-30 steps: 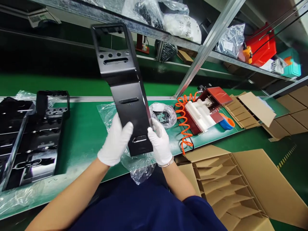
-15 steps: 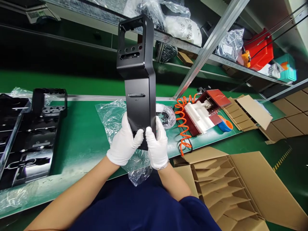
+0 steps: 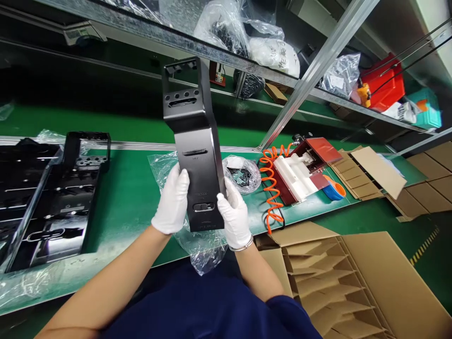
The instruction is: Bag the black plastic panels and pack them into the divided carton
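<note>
A long black plastic housing [image 3: 197, 165], stepped near its top, is held up over the bench by both hands. At its upper end is a rectangular opening above a row of round holes; lower down are slots. My left hand [image 3: 172, 200], in a white glove, grips its left edge. My right hand [image 3: 234, 213], also gloved, is closed on the lower right edge, thumb on the front face. Behind and below the housing, a clear plastic bag [image 3: 203, 245] lies on the bench. Similar black housings [image 3: 67, 202] lie side by side at the left.
A clear bag of small dark parts [image 3: 243, 174] lies right of the housing. Beyond it are a coiled orange hose [image 3: 270, 183], a red and white device [image 3: 296, 172] and a tape roll [image 3: 334, 188]. An open divided carton [image 3: 328, 273] stands lower right. A metal shelf [image 3: 212, 52] runs above.
The housing has come lower and tilted, baring its lower slot. My left thumb has shifted from the front face to the left edge; my right hand has moved to the lower right edge.
</note>
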A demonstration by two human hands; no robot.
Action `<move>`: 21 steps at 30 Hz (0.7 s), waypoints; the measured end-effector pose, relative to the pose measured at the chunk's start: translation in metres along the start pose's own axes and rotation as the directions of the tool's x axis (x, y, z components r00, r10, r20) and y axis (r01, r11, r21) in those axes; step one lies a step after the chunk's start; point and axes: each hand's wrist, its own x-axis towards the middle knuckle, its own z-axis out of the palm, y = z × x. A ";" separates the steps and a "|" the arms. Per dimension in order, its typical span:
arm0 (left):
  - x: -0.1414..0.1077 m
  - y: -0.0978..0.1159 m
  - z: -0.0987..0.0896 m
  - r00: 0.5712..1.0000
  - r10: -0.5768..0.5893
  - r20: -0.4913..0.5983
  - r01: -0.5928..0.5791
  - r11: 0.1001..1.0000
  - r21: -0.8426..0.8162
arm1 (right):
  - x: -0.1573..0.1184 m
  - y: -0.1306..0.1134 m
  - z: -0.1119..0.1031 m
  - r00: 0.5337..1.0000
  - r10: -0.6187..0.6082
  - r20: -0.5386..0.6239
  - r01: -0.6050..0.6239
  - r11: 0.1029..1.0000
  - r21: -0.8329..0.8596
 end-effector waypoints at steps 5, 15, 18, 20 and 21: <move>0.022 -0.005 0.000 0.948 -0.300 -0.109 0.242 0.897 -0.370 | -0.012 -0.004 -0.007 0.902 0.082 0.424 -0.082 0.996 -0.019; 0.031 -0.008 -0.003 0.885 -0.449 0.126 0.439 0.712 -0.548 | -0.027 0.023 -0.004 0.816 0.122 0.565 -0.072 0.991 -0.110; 0.028 -0.009 -0.003 0.888 -0.432 0.159 0.441 0.700 -0.561 | -0.031 0.029 -0.009 0.820 0.120 0.560 -0.032 0.986 -0.163; 0.027 -0.011 -0.005 0.891 -0.413 0.185 0.440 0.694 -0.569 | -0.032 0.033 -0.014 0.823 0.107 0.558 0.003 0.981 -0.193; 0.027 -0.012 -0.005 0.892 -0.405 0.199 0.441 0.688 -0.576 | -0.032 0.034 -0.016 0.824 0.099 0.557 0.018 0.979 -0.201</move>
